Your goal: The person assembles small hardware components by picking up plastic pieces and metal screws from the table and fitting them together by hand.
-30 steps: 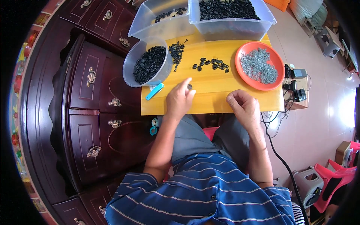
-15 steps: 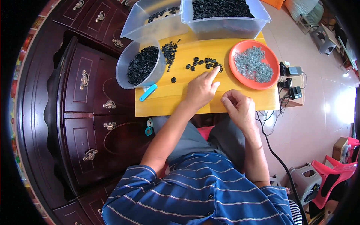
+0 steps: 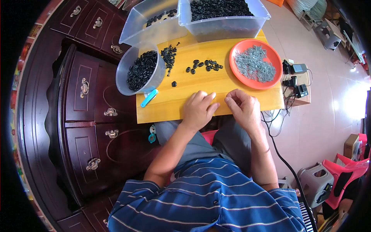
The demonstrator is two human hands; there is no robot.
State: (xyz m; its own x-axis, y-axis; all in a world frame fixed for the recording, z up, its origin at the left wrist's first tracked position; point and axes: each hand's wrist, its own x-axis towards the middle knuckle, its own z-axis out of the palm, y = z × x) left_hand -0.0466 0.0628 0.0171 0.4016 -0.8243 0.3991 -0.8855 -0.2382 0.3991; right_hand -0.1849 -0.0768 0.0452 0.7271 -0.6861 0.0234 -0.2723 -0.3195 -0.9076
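Note:
My left hand (image 3: 199, 111) is over the front edge of the yellow table, fingers curled and thumb close to the index finger. Whatever it may hold is hidden. Just to its right, my right hand (image 3: 245, 111) has thumb and fingertips pinched together; no object can be made out between them. Beyond the hands lies a loose group of small black oval plastic pieces (image 3: 201, 64), with a single black piece (image 3: 174, 84) apart on the left. An orange-red plate (image 3: 258, 86) heaped with small silvery metal pieces (image 3: 255, 65) stands at the right.
A round clear tub (image 3: 123, 79) of black pieces stands at left, a blue-handled tool (image 3: 149, 98) beside it. Small black pins (image 3: 169, 56) lie near the tub. Two clear bins (image 3: 222, 30) line the back. Dark drawers (image 3: 83, 83) flank the left; adapters and cables (image 3: 298, 69) sit right.
My left hand has drawn back from the black oval pieces toward the table's front edge, close to my right hand. The right hand stays pinched in nearly the same place. The view has shifted slightly.

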